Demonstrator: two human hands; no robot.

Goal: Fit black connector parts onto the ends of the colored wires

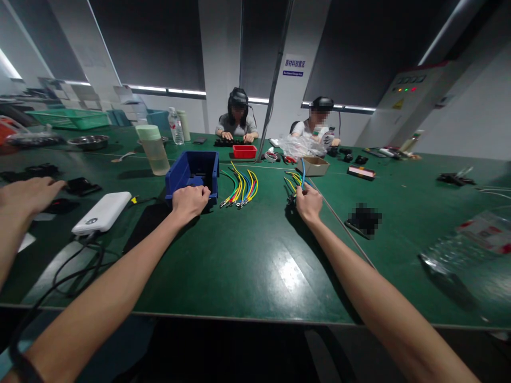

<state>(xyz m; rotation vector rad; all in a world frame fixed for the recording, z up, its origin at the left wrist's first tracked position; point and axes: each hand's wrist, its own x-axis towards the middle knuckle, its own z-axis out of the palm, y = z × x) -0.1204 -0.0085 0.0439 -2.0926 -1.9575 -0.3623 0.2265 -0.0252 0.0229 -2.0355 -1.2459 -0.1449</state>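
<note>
My left hand (190,200) is closed on the near rim of a blue plastic bin (194,171) on the green table (255,266). My right hand (308,202) grips a small bunch of coloured wires (297,178) that stick up and away from it. Between the two hands a fan of yellow, green, blue and red wires with ring terminals (241,190) lies flat on the table.
A white power bank (102,213) with black cables lies at the left, next to another person's hand (27,194). A pale green bottle (152,149), a red tray (244,151) and a cardboard box (313,166) stand farther back. Two people sit across the table.
</note>
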